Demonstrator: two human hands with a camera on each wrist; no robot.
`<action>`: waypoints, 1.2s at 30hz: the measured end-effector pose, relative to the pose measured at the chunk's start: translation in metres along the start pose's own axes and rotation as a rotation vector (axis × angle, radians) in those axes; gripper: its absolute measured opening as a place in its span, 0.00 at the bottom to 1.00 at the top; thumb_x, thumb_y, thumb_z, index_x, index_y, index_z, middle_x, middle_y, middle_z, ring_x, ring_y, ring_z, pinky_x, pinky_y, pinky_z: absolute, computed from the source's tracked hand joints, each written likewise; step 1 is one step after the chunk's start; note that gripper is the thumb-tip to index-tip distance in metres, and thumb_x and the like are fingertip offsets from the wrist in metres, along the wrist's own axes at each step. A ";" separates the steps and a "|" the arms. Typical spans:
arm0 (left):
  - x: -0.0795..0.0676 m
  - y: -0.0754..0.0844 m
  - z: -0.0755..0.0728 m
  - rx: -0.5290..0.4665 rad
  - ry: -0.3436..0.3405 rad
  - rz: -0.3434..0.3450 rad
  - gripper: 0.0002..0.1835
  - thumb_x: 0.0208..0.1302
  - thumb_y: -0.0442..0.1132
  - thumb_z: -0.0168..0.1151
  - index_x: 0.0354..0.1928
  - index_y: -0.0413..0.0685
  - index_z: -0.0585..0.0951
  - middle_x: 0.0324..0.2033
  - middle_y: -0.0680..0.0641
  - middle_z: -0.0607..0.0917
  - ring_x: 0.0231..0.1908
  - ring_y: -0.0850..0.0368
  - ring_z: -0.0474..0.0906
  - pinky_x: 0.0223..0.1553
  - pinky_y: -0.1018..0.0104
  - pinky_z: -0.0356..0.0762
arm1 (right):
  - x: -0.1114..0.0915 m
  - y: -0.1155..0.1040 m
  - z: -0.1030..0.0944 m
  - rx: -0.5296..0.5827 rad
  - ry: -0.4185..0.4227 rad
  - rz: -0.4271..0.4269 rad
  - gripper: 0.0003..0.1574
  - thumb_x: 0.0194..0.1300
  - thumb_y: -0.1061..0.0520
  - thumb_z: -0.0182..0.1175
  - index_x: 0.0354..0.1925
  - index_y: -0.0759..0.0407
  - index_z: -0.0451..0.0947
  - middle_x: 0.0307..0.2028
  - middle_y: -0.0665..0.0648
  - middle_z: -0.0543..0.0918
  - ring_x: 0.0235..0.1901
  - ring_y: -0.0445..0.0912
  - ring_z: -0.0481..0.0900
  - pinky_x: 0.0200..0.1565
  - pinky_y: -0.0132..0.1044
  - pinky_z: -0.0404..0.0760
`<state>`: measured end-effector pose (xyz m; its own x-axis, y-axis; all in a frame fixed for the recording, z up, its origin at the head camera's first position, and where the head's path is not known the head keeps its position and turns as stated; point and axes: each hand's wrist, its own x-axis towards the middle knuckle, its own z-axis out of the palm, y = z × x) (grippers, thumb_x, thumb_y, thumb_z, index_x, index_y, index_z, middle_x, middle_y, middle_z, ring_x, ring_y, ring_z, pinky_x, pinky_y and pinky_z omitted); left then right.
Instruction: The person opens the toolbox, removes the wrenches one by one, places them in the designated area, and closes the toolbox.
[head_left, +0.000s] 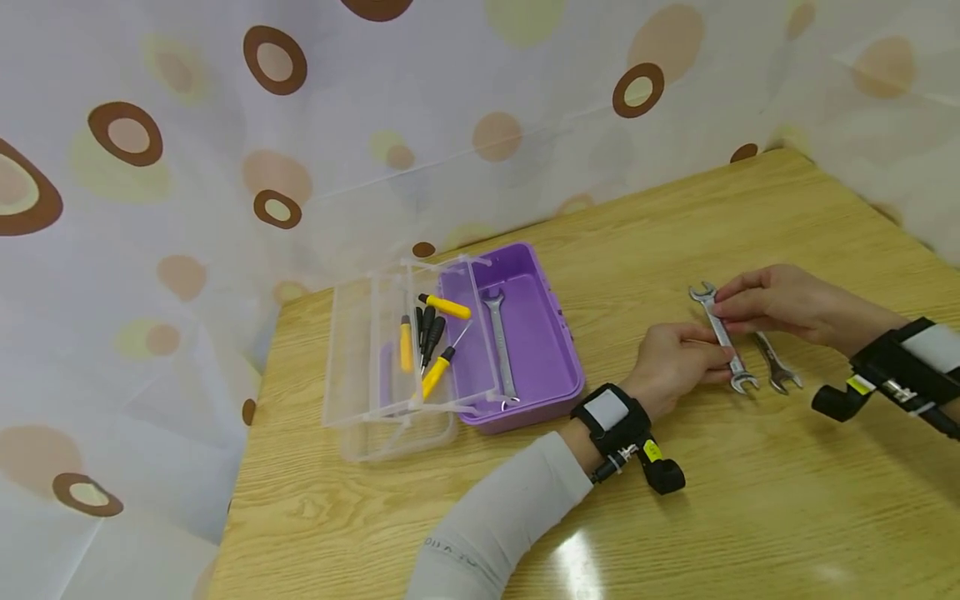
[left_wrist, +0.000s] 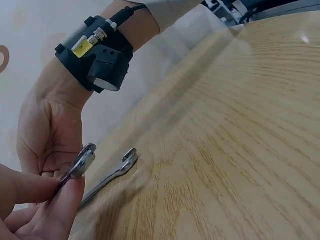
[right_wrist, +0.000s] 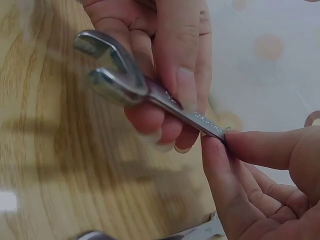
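Note:
Both hands hold one silver open-ended wrench [head_left: 722, 335] above the right part of the table. My left hand [head_left: 675, 365] pinches it near its lower end, between thumb and fingers. My right hand [head_left: 783, 304] pinches it higher up the shaft. In the right wrist view, an open jaw of the held wrench [right_wrist: 115, 70] projects beyond the left hand's fingers, and the right thumb and fingertips grip the shaft farther along. A second open-ended wrench [head_left: 778, 367] lies on the table beneath the right hand, which hides its upper part.
A purple toolbox [head_left: 543, 333] stands open left of the hands, with another wrench [head_left: 501, 350] inside. Its clear plastic lid and tray [head_left: 348, 367] lean out to the left, holding several yellow and black screwdrivers [head_left: 433, 375]. A dotted cloth [head_left: 450, 125] hangs behind the table.

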<state>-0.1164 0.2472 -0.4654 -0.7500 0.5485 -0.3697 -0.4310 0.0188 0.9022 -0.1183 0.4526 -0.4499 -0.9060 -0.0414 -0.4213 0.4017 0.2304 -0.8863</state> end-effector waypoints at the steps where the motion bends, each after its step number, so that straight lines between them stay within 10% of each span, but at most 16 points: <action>1: 0.001 -0.001 0.001 -0.003 0.000 -0.010 0.04 0.65 0.23 0.68 0.39 0.35 0.88 0.28 0.43 0.89 0.39 0.40 0.91 0.41 0.57 0.90 | 0.001 0.002 0.000 0.005 0.002 0.004 0.18 0.77 0.65 0.59 0.60 0.74 0.75 0.40 0.49 0.85 0.39 0.39 0.87 0.45 0.33 0.88; 14: 0.013 -0.013 0.009 0.058 0.004 -0.045 0.03 0.65 0.24 0.70 0.33 0.33 0.89 0.25 0.41 0.89 0.37 0.38 0.91 0.34 0.61 0.89 | 0.004 0.021 -0.001 -0.023 0.055 0.018 0.23 0.74 0.64 0.63 0.60 0.77 0.75 0.39 0.46 0.86 0.38 0.37 0.88 0.45 0.34 0.88; 23: 0.018 -0.012 0.010 0.170 -0.033 -0.085 0.06 0.66 0.25 0.69 0.30 0.36 0.87 0.24 0.44 0.89 0.31 0.46 0.92 0.30 0.65 0.88 | -0.007 0.016 0.007 -0.398 0.145 -0.036 0.37 0.71 0.47 0.70 0.60 0.78 0.75 0.39 0.55 0.91 0.36 0.43 0.90 0.38 0.34 0.88; 36: 0.028 -0.003 0.002 0.273 -0.120 -0.118 0.06 0.65 0.28 0.71 0.30 0.34 0.89 0.25 0.40 0.90 0.30 0.46 0.91 0.30 0.64 0.89 | -0.005 0.006 0.010 -0.702 0.240 -0.156 0.27 0.66 0.49 0.73 0.44 0.74 0.82 0.24 0.53 0.88 0.24 0.47 0.85 0.28 0.39 0.79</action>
<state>-0.1350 0.2637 -0.4784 -0.6315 0.6236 -0.4608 -0.3481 0.3030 0.8871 -0.1102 0.4445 -0.4546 -0.9818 0.0704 -0.1767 0.1601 0.8072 -0.5681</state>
